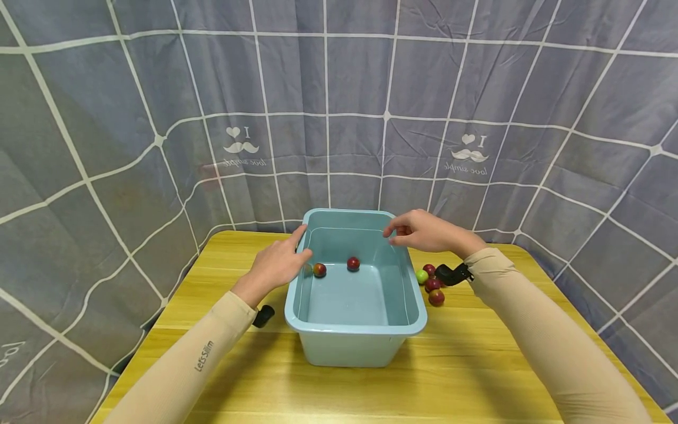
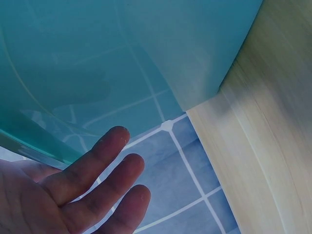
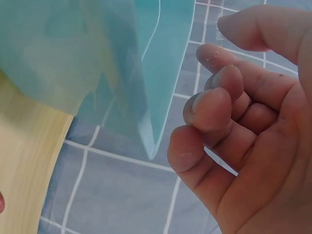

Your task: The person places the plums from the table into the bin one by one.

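Note:
A light blue plastic tub (image 1: 356, 330) stands on the wooden table, with two round red fruits inside: one red fruit (image 1: 353, 264) towards the back and another red fruit (image 1: 319, 270) by the left wall. My left hand (image 1: 278, 262) is at the tub's left rim, thumb over the edge. In the left wrist view, its relaxed fingers (image 2: 105, 180) spread along the outside of the tub wall. Over the far right part of the rim hovers my right hand (image 1: 424, 231), its fingers (image 3: 209, 109) loosely bent and nothing between them and the thumb.
Right of the tub, several red fruits (image 1: 436, 297) and a green fruit (image 1: 421, 277) lie together on the yellow wooden table (image 1: 492, 353). A grey curtain (image 1: 355, 147) with white grid lines hangs behind and along both sides. Black wrist devices (image 1: 452, 274) sit at both cuffs.

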### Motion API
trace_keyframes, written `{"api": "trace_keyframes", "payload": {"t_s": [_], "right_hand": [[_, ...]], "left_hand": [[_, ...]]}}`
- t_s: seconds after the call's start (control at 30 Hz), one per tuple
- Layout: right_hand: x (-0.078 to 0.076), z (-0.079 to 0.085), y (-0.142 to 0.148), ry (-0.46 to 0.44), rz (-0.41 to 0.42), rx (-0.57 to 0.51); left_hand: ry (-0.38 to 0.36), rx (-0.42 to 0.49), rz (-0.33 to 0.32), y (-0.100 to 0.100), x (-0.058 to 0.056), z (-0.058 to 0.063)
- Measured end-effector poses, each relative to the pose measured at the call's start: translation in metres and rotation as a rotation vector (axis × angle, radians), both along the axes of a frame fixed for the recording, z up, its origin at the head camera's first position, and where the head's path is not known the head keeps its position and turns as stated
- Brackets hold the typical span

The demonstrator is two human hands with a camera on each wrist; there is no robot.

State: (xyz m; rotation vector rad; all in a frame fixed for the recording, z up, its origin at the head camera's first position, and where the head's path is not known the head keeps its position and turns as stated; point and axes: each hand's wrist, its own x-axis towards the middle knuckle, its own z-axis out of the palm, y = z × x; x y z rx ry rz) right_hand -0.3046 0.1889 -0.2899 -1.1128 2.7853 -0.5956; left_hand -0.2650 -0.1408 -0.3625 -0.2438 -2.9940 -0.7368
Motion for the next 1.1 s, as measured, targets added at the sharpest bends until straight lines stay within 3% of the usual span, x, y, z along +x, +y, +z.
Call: {"api": "trace_keyframes", "payload": {"t_s": [0.4,1.1], "right_hand": [[0.005,-0.006,0.017,-0.029,-0.060,-0.087],[0.006,-0.031,0.055,-0.037,-0.168,-0.288]], "left_hand": [[-0.010,0.009,0.003,-0.002,-0.001,0.001],[-0.002,0.006,0.003,-0.002,-0.001,-0.001]]}}
